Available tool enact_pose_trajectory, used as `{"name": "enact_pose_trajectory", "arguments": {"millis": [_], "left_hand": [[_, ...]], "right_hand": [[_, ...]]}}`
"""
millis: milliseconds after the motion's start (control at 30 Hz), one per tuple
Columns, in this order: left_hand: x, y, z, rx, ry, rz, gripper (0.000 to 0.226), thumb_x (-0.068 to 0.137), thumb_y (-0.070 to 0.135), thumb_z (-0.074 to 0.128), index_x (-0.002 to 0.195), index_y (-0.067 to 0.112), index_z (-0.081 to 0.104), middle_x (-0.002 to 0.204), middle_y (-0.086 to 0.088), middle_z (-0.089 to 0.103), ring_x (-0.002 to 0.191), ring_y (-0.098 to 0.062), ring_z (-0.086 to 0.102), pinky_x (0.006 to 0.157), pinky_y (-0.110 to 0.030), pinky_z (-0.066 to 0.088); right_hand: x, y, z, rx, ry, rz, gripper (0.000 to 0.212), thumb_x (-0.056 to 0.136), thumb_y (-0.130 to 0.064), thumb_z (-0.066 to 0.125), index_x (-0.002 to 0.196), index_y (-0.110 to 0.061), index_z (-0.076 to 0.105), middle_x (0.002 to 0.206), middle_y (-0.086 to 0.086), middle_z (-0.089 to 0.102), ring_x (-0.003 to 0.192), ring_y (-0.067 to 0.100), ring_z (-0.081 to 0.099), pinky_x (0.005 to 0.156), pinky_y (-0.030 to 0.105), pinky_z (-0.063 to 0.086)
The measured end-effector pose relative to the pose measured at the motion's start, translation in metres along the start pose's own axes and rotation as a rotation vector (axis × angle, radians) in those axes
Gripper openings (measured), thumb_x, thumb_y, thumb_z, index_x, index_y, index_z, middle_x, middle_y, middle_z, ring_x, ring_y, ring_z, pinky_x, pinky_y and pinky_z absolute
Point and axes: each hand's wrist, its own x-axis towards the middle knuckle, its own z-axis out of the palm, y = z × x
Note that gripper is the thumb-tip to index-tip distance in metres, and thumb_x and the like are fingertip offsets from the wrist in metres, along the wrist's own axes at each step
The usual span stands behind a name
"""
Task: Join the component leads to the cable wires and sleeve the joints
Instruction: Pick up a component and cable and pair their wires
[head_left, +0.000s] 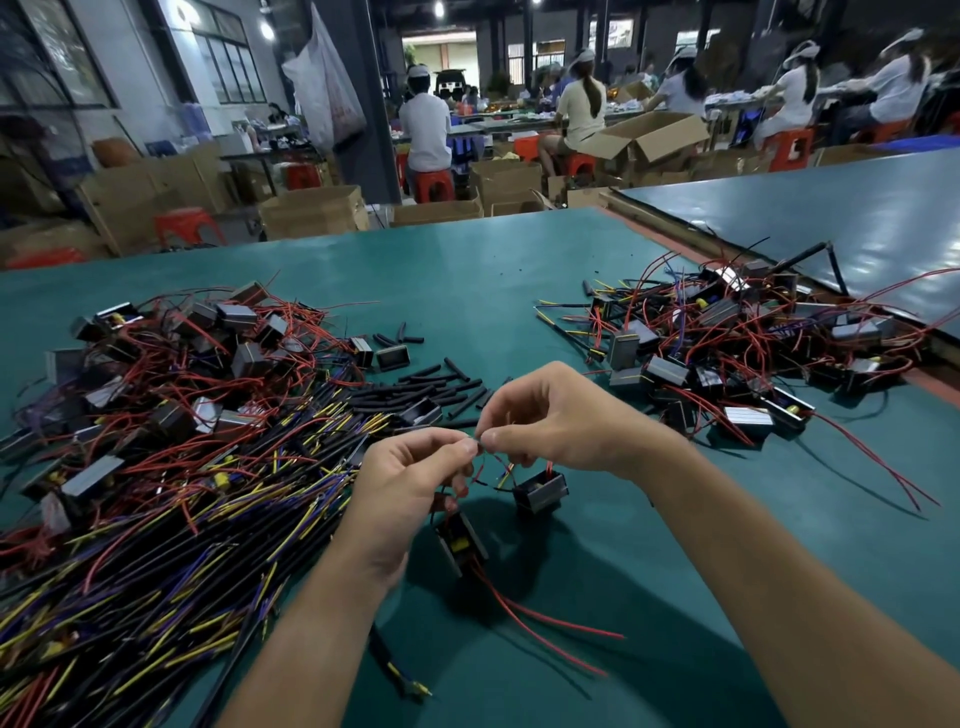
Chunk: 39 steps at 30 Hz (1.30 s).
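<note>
My left hand (410, 475) and my right hand (550, 415) meet above the green table (467, 270), both pinching thin wire ends (479, 442) between thumb and fingertips. A small black component (461, 538) with a yellow part hangs under my left hand, its red leads (545, 623) trailing toward me. A second black component (540, 491) sits on the table below my right hand, with red and yellow wires rising to my fingers. Short black sleeves (431, 387) lie scattered just beyond my hands. A black cable (387, 660) runs under my left forearm.
A big heap of black cables with yellow, blue and red wires (171, 519) and components fills the left side. Another pile of components with red leads (737, 343) lies at the right. Seated people, red stools and cardboard boxes (311, 210) are beyond the table.
</note>
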Motion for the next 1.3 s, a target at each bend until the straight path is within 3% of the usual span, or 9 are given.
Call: {"name": "enact_pose_trajectory", "arguments": {"millis": [233, 467, 667, 867, 933, 1067, 1300], "left_hand": [[0.0016, -0.0016, 0.0002, -0.007, -0.020, -0.010, 0.002, 0.079, 0.005, 0.072, 0.081, 0.003, 0.073, 0.065, -0.009, 0.060, 0.059, -0.018, 0.048, 0.054, -0.027, 0.039], [0.0003, -0.0019, 0.0005, 0.010, -0.039, 0.024, 0.008, 0.084, 0.006, 0.067, 0.078, 0.005, 0.072, 0.061, -0.007, 0.054, 0.055, -0.014, 0.047, 0.049, -0.022, 0.039], [-0.0023, 0.0001, 0.0005, 0.011, -0.078, 0.024, 0.009, 0.086, 0.007, 0.064, 0.081, 0.004, 0.071, 0.061, -0.002, 0.058, 0.054, -0.012, 0.048, 0.050, -0.020, 0.040], [-0.0005, 0.0019, -0.0006, 0.012, -0.102, -0.009, 0.010, 0.081, 0.010, 0.069, 0.072, 0.013, 0.073, 0.063, -0.003, 0.057, 0.056, -0.013, 0.048, 0.055, -0.023, 0.039], [-0.0006, 0.0021, -0.0013, 0.020, -0.119, -0.022, 0.003, 0.076, 0.012, 0.075, 0.074, 0.012, 0.073, 0.064, -0.003, 0.058, 0.057, -0.013, 0.049, 0.056, -0.023, 0.040], [-0.0019, 0.0018, -0.0028, 0.031, -0.138, -0.017, 0.011, 0.069, 0.022, 0.071, 0.072, 0.011, 0.072, 0.063, -0.004, 0.057, 0.057, -0.012, 0.050, 0.055, -0.021, 0.041], [-0.0028, 0.0032, -0.0013, 0.017, -0.141, 0.024, 0.010, 0.082, 0.004, 0.068, 0.074, 0.008, 0.071, 0.062, -0.003, 0.057, 0.055, -0.013, 0.046, 0.052, -0.021, 0.039]], "right_hand": [[0.0003, -0.0007, 0.0019, 0.033, -0.008, 0.011, 0.013, 0.093, -0.005, 0.063, 0.081, -0.008, 0.067, 0.059, -0.008, 0.061, 0.054, 0.009, 0.057, 0.057, 0.022, 0.050], [0.0009, 0.0003, 0.0028, 0.063, -0.035, -0.001, 0.011, 0.093, -0.003, 0.063, 0.083, -0.008, 0.067, 0.066, -0.001, 0.063, 0.058, 0.012, 0.058, 0.061, 0.027, 0.053], [-0.0025, -0.0014, -0.0041, 0.026, -0.075, -0.040, 0.005, 0.089, -0.002, 0.067, 0.087, -0.004, 0.071, 0.064, -0.007, 0.065, 0.058, 0.009, 0.057, 0.061, 0.022, 0.049], [-0.0018, -0.0021, -0.0017, 0.025, -0.050, -0.025, 0.013, 0.094, -0.006, 0.063, 0.090, 0.004, 0.069, 0.070, 0.003, 0.065, 0.057, 0.008, 0.059, 0.058, 0.018, 0.049], [-0.0017, -0.0014, -0.0019, 0.034, -0.052, -0.010, 0.012, 0.094, -0.006, 0.063, 0.089, 0.003, 0.069, 0.069, 0.002, 0.065, 0.058, 0.009, 0.059, 0.059, 0.020, 0.050], [-0.0015, -0.0005, 0.0016, 0.054, -0.066, -0.002, 0.011, 0.094, -0.006, 0.063, 0.086, -0.003, 0.070, 0.067, -0.002, 0.065, 0.058, 0.009, 0.059, 0.058, 0.020, 0.050], [0.0016, 0.0011, 0.0009, 0.057, -0.035, -0.018, 0.014, 0.095, -0.005, 0.061, 0.085, -0.006, 0.072, 0.064, -0.005, 0.066, 0.057, 0.012, 0.058, 0.059, 0.023, 0.051]]}}
